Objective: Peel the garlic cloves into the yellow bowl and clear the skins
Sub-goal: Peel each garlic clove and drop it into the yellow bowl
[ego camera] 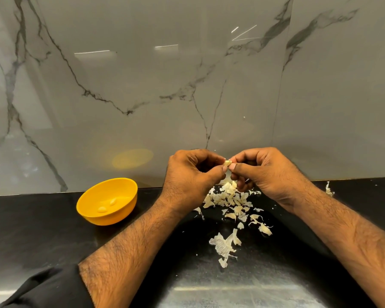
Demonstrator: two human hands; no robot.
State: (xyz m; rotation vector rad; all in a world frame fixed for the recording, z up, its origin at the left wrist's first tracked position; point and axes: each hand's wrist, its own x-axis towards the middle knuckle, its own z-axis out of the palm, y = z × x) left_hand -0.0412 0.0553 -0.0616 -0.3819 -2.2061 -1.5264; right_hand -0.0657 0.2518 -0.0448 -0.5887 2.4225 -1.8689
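The marble-patterned backsplash point(142, 85) fills the upper field, grey-white with dark veining, meeting the black countertop point(42, 236) along a horizontal joint. The countertop carries all work items. The person's left forearm enters from 7 o'clock with a black sleeve point(45, 287) pushed up near the elbow; the right forearm enters from 4 o'clock. The yellow bowl point(122, 210) sits at 9 o'clock of the hands, well apart from them, near the backsplash joint; two peeled cloves point(107, 206) lie on its floor. The pile of garlic skins point(229, 201) lies on the countertop directly below the hands and trails toward 6 o'clock, ending in one large papery skin piece point(223, 245). A single loose skin scrap point(329, 189) lies at 3 o'clock of the right wrist, close to the backsplash. The left hand point(187, 174) is raised above the pile, fingers curled, thumb and forefinger pinching the garlic clove point(227, 162). The right hand point(267, 172) mirrors it, fingers curled, thumb and forefinger tips pinching the same clove from the opposite side. The clove is held between both hands, clear of the countertop.
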